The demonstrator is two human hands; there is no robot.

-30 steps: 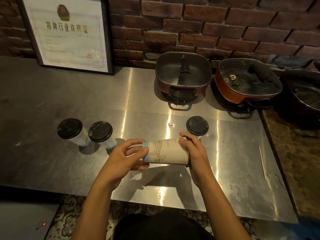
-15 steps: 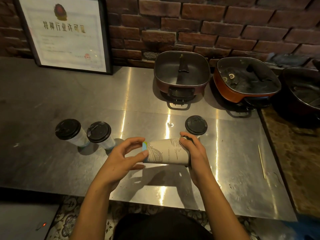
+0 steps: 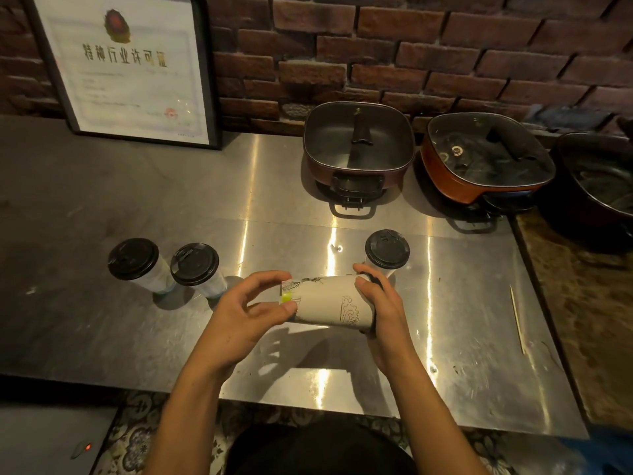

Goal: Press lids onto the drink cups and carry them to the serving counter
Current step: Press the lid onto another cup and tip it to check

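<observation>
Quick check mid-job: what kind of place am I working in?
Probably a small eatery's prep area: lidded takeaway cups on a stainless steel counter, electric hotpots along the brick wall, a framed licence.

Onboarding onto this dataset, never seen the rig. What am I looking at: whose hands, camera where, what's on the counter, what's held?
No robot: a person works with bare hands, and every picture comes from one camera on their head, looking down. The left hand and right hand hold a paper cup sideways over the steel counter; the right hand grips its lidded end. Two lidded cups stand at left, a third cup just behind the right hand. At the back are a framed certificate and lidded pots; a thin stick lies at right.
</observation>
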